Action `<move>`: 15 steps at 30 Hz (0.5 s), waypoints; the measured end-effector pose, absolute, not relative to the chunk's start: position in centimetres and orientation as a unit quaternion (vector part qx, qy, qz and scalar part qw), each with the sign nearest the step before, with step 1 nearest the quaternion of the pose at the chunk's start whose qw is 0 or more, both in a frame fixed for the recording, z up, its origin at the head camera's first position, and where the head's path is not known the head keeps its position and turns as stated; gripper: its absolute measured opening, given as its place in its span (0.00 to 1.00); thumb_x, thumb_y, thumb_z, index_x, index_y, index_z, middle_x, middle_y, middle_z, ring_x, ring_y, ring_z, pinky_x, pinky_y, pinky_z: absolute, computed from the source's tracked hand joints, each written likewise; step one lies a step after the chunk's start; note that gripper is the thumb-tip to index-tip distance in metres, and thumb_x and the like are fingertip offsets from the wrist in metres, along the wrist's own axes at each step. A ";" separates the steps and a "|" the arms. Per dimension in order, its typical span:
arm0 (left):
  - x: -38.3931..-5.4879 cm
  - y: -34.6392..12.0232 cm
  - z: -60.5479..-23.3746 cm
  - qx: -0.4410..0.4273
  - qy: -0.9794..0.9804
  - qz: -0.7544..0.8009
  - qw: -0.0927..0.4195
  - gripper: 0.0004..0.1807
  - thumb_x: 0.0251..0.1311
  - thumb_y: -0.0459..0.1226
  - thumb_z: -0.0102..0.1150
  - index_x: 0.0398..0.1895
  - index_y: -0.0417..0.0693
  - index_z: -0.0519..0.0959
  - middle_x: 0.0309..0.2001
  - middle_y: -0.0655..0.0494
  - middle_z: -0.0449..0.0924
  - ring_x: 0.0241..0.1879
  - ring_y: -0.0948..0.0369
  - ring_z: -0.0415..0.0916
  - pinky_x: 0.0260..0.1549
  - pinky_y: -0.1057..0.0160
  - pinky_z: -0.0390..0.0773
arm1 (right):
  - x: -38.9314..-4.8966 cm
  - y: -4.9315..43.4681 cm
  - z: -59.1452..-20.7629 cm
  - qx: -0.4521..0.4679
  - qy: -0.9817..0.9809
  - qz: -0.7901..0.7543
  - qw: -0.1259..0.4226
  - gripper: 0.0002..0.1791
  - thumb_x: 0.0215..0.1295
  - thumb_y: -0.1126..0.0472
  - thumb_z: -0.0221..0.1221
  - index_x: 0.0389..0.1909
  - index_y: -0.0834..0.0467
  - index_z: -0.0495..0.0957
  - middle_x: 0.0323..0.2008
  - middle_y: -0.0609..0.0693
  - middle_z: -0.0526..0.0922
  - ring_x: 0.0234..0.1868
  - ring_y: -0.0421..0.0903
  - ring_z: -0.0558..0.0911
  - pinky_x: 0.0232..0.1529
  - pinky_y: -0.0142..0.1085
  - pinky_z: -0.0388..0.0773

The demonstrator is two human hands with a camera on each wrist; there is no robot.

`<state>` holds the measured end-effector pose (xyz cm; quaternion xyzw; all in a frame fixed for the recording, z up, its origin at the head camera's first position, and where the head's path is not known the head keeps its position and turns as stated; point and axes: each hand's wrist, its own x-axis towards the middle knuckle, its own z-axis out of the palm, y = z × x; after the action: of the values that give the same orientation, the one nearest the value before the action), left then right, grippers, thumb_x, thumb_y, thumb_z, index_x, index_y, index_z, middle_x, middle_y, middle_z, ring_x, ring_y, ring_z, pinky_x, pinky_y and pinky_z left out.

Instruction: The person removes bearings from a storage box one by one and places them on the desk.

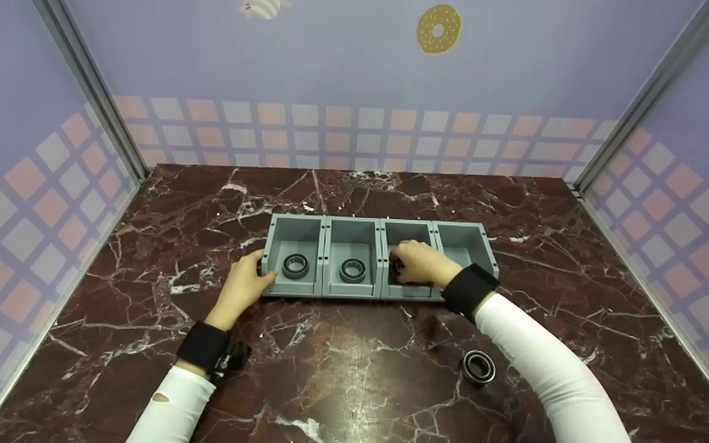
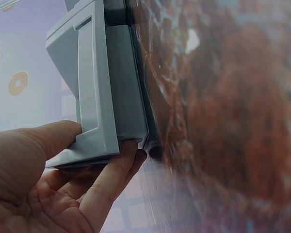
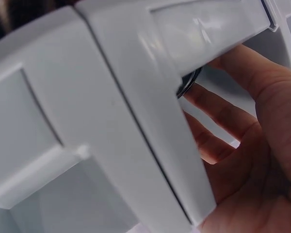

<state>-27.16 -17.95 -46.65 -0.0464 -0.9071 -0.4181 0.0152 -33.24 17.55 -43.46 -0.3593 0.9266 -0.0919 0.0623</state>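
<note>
Four grey bins joined in a row, the bin row [image 1: 352, 291], stand on the dark marbled table. At the leftmost bin my left hand [image 1: 244, 284] grips the side wall; in the left wrist view the thumb lies over the rim and the fingers sit outside. My right hand [image 1: 423, 261] reaches down into the third bin and holds a ball bearing [image 3: 190, 81], mostly hidden by the hand and the bin's front wall. One bearing [image 1: 296, 266] lies in the first bin and another bearing [image 1: 352, 270] in the second.
A loose bearing [image 1: 479, 367] lies on the table [image 1: 342, 369] near my right forearm. Patterned walls [image 1: 354, 74] close off the table's back and both sides, with metal posts [image 1: 637, 92] at the back corners.
</note>
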 end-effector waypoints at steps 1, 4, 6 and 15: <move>-27.1 -18.0 -46.7 -0.047 -0.906 -0.420 0.016 0.25 0.69 0.26 0.59 0.67 0.23 0.70 0.53 0.28 0.81 0.40 0.42 0.84 0.36 0.53 0.79 | -33.3 17.6 -43.4 -0.360 0.926 -0.093 0.063 0.11 0.53 0.70 0.68 0.26 0.59 0.73 0.27 0.52 0.74 0.31 0.50 0.73 0.34 0.45 0.71; -27.1 -18.0 -46.7 -0.046 -0.905 -0.423 0.021 0.24 0.69 0.26 0.59 0.66 0.24 0.72 0.49 0.29 0.83 0.40 0.43 0.84 0.35 0.53 0.79 | -33.3 17.6 -43.3 -0.364 0.925 -0.093 0.060 0.11 0.52 0.70 0.67 0.26 0.59 0.73 0.27 0.52 0.75 0.30 0.50 0.73 0.34 0.46 0.72; -27.1 -18.0 -46.7 -0.044 -0.905 -0.423 0.021 0.23 0.69 0.26 0.59 0.65 0.25 0.72 0.50 0.29 0.83 0.40 0.43 0.84 0.36 0.53 0.79 | -33.3 17.6 -43.3 -0.363 0.925 -0.093 0.062 0.11 0.51 0.70 0.68 0.26 0.59 0.73 0.27 0.53 0.75 0.31 0.51 0.75 0.34 0.46 0.73; -27.2 -18.0 -46.7 -0.043 -0.907 -0.419 0.022 0.25 0.69 0.26 0.60 0.67 0.23 0.70 0.53 0.27 0.81 0.44 0.41 0.84 0.39 0.50 0.81 | -33.4 17.6 -42.7 -0.359 0.926 -0.093 0.070 0.09 0.52 0.68 0.69 0.34 0.65 0.81 0.31 0.56 0.79 0.34 0.55 0.79 0.37 0.49 0.76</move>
<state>-27.19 -17.98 -46.73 -0.0426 -0.9065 -0.4194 0.0225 -33.38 17.63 -42.68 -0.3589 0.9261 -0.0932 0.0701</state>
